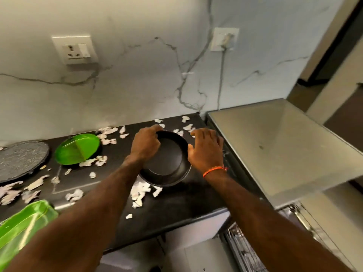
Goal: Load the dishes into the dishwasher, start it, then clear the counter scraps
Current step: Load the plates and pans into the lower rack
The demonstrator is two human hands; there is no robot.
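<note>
Your black round pan [167,163] sits empty on the dark worktop [176,205], tilted toward you, near the dishwasher's raised steel door [279,154]. Your left hand [146,143] curls its fingers [157,128] over the pan's far left rim, gripping it. Your right hand [205,148] rests against the right rim, fingers loosely spread. Pale paper scraps [140,190] lie scattered around the pan and the green plate [77,149].

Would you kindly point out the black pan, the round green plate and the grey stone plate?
black pan [167,163]: head view, inner base.
round green plate [77,149]: head view, centre.
grey stone plate [21,159]: head view, top face.
</note>
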